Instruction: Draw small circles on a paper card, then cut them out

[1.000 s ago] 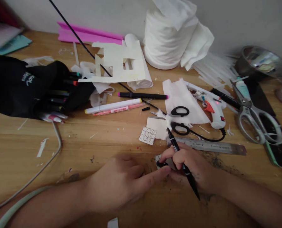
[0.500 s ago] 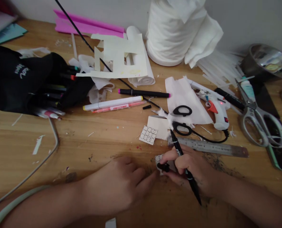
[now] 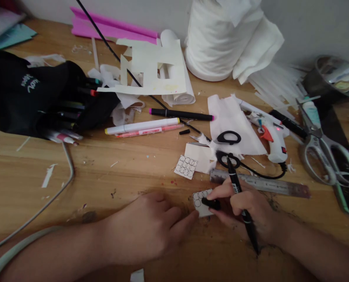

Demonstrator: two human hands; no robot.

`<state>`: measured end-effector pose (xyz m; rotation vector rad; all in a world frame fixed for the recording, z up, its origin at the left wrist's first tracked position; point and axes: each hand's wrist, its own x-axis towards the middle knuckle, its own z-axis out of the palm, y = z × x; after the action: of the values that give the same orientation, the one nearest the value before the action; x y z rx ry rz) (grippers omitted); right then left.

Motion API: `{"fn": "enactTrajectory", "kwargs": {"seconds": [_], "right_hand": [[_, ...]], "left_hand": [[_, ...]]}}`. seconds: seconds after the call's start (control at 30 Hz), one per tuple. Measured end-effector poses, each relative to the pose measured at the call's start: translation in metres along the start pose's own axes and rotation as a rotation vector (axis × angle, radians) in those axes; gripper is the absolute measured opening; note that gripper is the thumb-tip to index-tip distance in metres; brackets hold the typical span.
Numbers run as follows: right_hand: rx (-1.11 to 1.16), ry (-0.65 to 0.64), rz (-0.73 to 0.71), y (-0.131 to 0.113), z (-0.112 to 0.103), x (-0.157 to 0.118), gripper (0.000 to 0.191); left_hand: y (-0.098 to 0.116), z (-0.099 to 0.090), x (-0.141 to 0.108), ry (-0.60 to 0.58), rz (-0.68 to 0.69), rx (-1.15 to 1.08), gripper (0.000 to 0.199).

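Note:
My right hand (image 3: 245, 205) is closed around a black marker (image 3: 241, 196), which slants between the fingers. Its thumb and index finger also pinch a short black cylinder (image 3: 211, 203) over a small white card (image 3: 204, 212) drawn with circles. My left hand (image 3: 157, 227) rests on the table, its index finger stretched out to the card's lower left corner and the other fingers loosely bent. Just beyond lies a second card covered in circles (image 3: 186, 167), beside a plain cream card (image 3: 197, 156). The underside of both hands is hidden.
Behind my right hand lie a steel ruler (image 3: 280, 186), black-handled scissors (image 3: 229, 138) and a white glue gun (image 3: 277, 143). Large grey scissors (image 3: 318, 145) lie at right. Several markers (image 3: 142, 126) and a black pen case (image 3: 22, 98) are farther left, near a white roll (image 3: 212, 43).
My right hand has drawn slightly right with the marker and the black cylinder, so more circles on the card show. The left hand has hardly moved. The whole view has shifted a little.

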<state>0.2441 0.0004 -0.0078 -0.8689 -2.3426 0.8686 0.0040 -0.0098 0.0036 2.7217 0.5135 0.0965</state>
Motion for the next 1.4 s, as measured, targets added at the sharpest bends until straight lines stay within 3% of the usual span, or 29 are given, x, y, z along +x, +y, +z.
{"fn": "enactTrajectory", "kwargs": {"seconds": [0.17,0.97,1.2,1.4], "right_hand": [[0.068,0.038,-0.088,0.000,0.000,0.003,0.028],[0.086,0.016,-0.060,-0.005,-0.005,0.009,0.023],[0.087,0.013,-0.063,-0.006,-0.006,0.012,0.021],[0.078,-0.014,-0.053,-0.003,-0.005,0.008,0.024]], "left_hand": [[-0.001,0.000,0.000,0.016,0.002,-0.005,0.032],[-0.002,0.000,-0.001,-0.015,-0.004,-0.026,0.035],[-0.002,0.001,0.000,0.065,0.008,-0.023,0.033],[-0.002,-0.001,0.000,0.005,0.000,-0.026,0.032]]}}
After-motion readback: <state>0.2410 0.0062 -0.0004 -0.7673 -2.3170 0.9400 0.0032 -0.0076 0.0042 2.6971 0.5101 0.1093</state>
